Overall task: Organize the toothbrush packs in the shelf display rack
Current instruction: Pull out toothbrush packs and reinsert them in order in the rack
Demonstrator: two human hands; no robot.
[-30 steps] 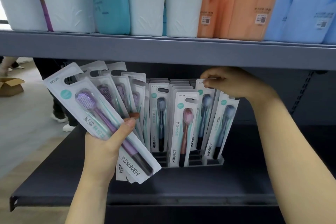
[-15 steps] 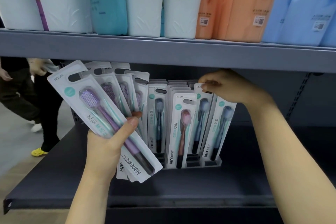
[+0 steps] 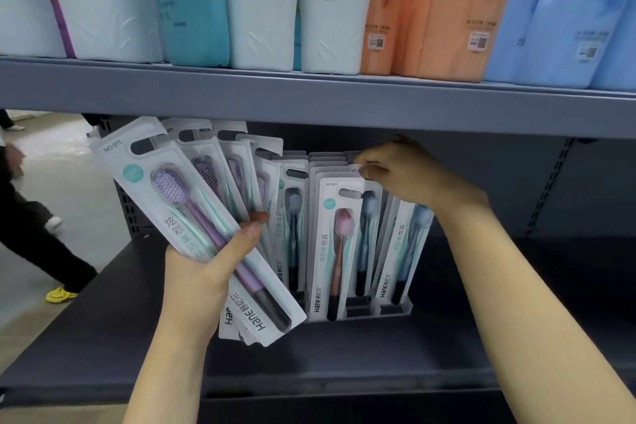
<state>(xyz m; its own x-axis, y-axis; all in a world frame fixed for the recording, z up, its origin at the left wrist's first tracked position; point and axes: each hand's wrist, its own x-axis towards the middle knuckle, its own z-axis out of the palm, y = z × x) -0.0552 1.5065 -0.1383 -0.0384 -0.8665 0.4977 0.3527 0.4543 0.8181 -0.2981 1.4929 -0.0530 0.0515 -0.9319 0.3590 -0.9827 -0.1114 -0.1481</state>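
My left hand (image 3: 203, 272) grips a fanned bunch of purple toothbrush packs (image 3: 192, 210), held tilted left in front of the shelf. A grey display rack (image 3: 395, 310) stands on the dark lower shelf (image 3: 344, 365). It holds several upright packs: a pink toothbrush pack (image 3: 339, 244) at the front, a dark one (image 3: 292, 227) to its left, blue ones (image 3: 409, 244) to its right. My right hand (image 3: 409, 175) reaches under the upper shelf and pinches the top of a blue pack (image 3: 369, 213) standing in the rack behind the pink one.
The grey upper shelf (image 3: 344, 100) hangs low over the rack and carries white, teal, orange and blue bottles (image 3: 261, 3). At the left, a person's legs (image 3: 31, 234) in dark trousers and a yellow shoe cross the floor. Bare shelf lies right of the rack.
My right hand has slid slightly left and down on the pack tops. The left hand's fan stays put. The person at the left has walked further left.
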